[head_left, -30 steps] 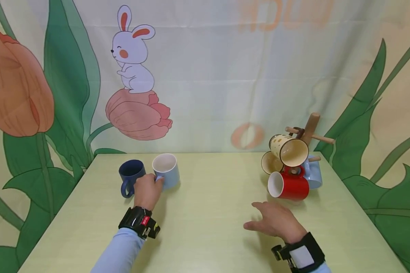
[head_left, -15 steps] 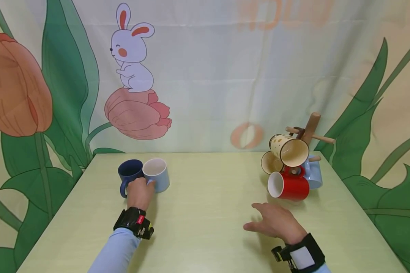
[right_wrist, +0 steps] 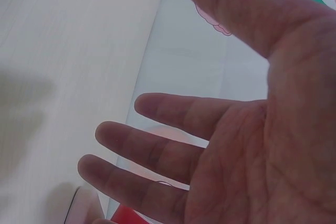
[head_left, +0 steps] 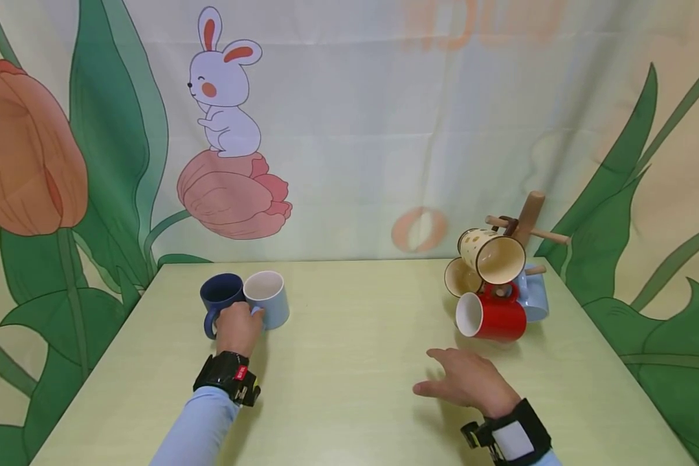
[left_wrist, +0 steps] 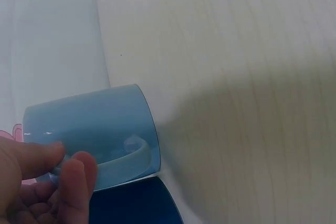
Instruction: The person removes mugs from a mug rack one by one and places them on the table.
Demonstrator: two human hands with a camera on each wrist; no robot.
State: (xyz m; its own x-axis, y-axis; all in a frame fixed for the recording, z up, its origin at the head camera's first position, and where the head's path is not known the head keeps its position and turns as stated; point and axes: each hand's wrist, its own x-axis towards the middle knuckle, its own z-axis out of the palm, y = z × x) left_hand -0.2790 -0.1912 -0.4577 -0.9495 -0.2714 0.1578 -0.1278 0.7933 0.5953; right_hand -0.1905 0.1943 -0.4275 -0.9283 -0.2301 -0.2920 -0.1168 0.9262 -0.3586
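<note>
A light blue mug stands upright at the table's back left, touching a dark blue mug on its left. My left hand is behind both and pinches the light blue mug's handle. In the left wrist view the thumb and a finger close at the handle's end, with the dark blue mug just below. My right hand lies open with its fingers spread, low over the table in front of a red mug. The right wrist view shows its bare palm.
A wooden mug tree stands at the back right, carrying the red mug, a cream dotted mug, a second cream mug and a pale blue mug. The green table ends at a printed backdrop.
My left hand drew the light blue mug leftward until it met the dark blue mug, then held still over the last half second. The right hand stayed put.
</note>
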